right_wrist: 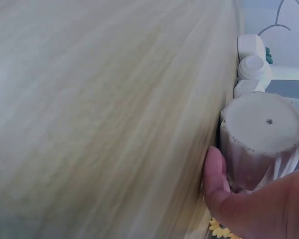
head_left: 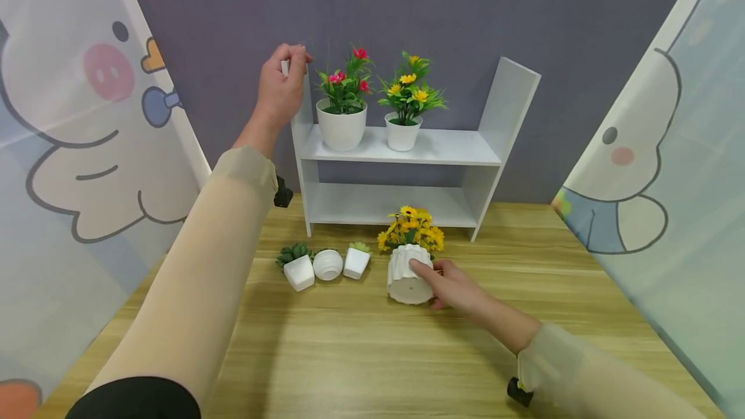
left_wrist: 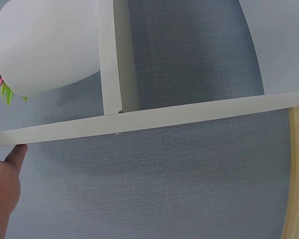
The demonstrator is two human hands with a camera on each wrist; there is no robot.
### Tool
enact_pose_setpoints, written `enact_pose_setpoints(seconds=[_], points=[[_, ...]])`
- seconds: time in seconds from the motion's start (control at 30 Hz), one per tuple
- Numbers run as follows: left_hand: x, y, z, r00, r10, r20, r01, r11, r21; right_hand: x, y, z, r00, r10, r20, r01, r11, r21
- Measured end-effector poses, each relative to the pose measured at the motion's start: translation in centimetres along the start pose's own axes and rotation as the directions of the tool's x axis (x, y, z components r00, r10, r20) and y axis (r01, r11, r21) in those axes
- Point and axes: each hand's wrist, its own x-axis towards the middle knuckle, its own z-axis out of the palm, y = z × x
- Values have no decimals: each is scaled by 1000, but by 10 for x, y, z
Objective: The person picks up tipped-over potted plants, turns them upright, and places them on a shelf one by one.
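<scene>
My left hand (head_left: 282,86) grips the top of the left side panel of a white two-tier shelf (head_left: 445,146). In the left wrist view its thumb lies against the panel's edge (left_wrist: 189,117). My right hand (head_left: 456,286) holds a ribbed white flowerpot (head_left: 401,264) with yellow flowers (head_left: 427,236), thumb on one side and fingers round the other. The pot is tipped over at the table, its flowers toward the shelf. The right wrist view shows the pot's flat base (right_wrist: 254,122) with a small hole.
On the upper shelf stand a white pot with red flowers (head_left: 342,125) and a smaller one with yellow flowers (head_left: 403,133). Left of my right hand, small white pots lie tipped on the wooden table (head_left: 349,348): a dark succulent (head_left: 299,273), a round pot (head_left: 328,265) and a light-green plant (head_left: 356,262).
</scene>
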Motion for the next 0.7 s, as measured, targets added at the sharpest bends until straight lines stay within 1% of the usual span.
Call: enact_pose_setpoints(seconds=[0.2,0.53,0.7], points=[[-2,0,0,1000,12,-3,-12,1000,15,4,-7,4,1000,5,12,-5,1000,0],[-3,0,-1,1000,3,9,-4,999,40,8,-12,2,995,67,75,-71,996,48],[-2,-1,-1,1000,15,8,-15,999,39,9,-14,3,993,48,105,-54,997,63]])
